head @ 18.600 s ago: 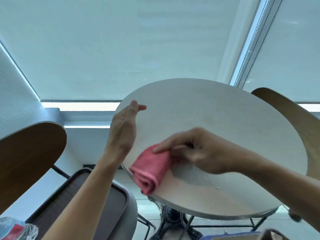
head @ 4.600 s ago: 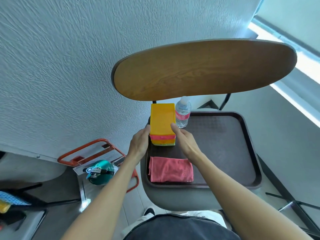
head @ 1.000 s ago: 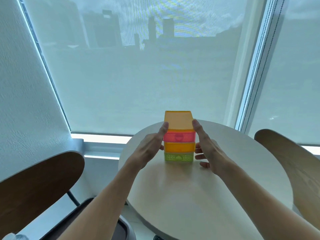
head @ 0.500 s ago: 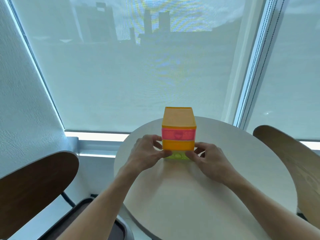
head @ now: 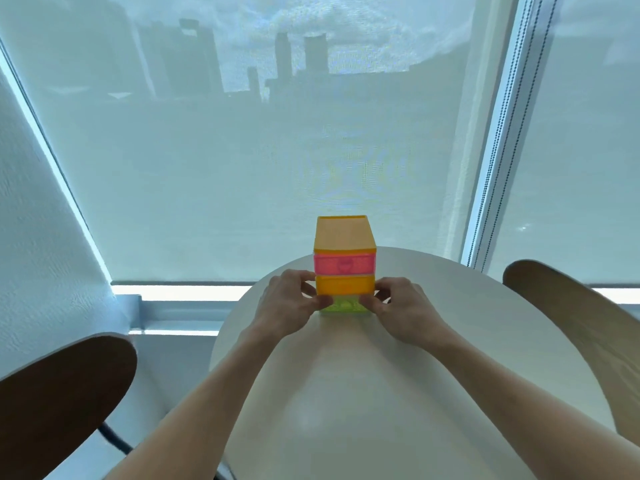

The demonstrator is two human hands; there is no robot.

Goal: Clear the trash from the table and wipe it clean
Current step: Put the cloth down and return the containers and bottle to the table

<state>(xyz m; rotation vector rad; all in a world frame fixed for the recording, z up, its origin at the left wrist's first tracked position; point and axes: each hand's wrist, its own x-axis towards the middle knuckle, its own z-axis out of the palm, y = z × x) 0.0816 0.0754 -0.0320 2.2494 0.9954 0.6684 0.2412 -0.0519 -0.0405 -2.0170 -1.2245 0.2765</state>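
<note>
A small plastic drawer box (head: 344, 263), orange on top with a pink, an orange and a green drawer, stands upright on the round white table (head: 398, 393) near its far edge. My left hand (head: 289, 303) grips the box's lower left corner, thumb on the green drawer front. My right hand (head: 403, 308) grips the lower right corner the same way. The pink cloth is out of view.
A dark wooden chair back (head: 59, 403) rises at the lower left. A lighter wooden chair back (head: 581, 327) stands at the right of the table. Behind the table are a window blind (head: 277, 150) and a sill (head: 180, 306).
Since a second ago my hands slid down from the box's upper sides to its bottom corners. The box stays on the table; long before, I wiped with the pink cloth.
</note>
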